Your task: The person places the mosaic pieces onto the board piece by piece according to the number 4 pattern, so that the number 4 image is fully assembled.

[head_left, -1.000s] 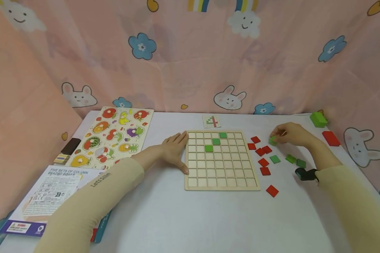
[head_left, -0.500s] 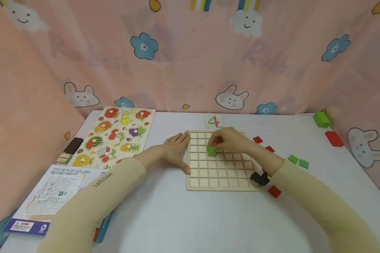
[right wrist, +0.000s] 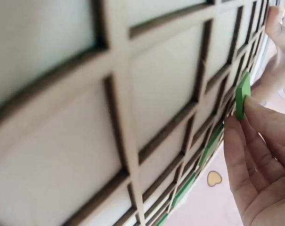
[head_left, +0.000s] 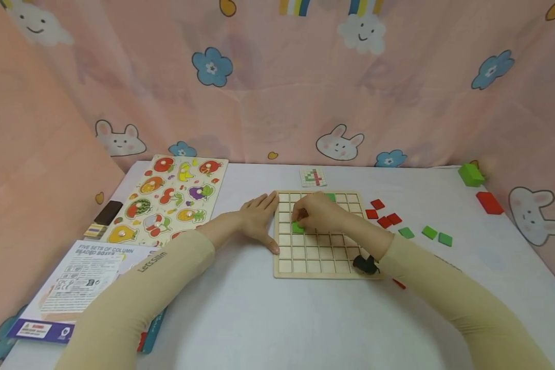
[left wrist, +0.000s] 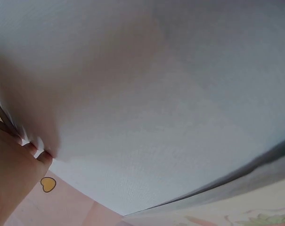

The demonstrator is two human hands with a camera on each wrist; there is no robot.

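A wooden grid board [head_left: 289,266] lies flat on the white table. Over its upper left part, my right hand [head_left: 321,213] pinches a green square tile [head_left: 298,227] between thumb and fingers; in the right wrist view that tile [right wrist: 243,94] is tilted at the grid. More green tiles [right wrist: 211,146] sit in cells of the board there, in a slanting row. Along the board's left edge rests my left hand [head_left: 261,222], fingers straight and thumb spread. The left wrist view shows its fingertips [left wrist: 45,157] beside the board's edge.
Red tiles [head_left: 384,222] and green tiles [head_left: 429,233] lie right of the board. A small pattern card [head_left: 313,178] is behind it. Green [head_left: 470,175] and red blocks [head_left: 489,203] stand far right. A fruit puzzle [head_left: 166,195] and a box [head_left: 80,282] lie left.
My right hand has picked up a green tile from the right side and carried it left over the board, to its upper left cells. My left hand stays at the board's edge.
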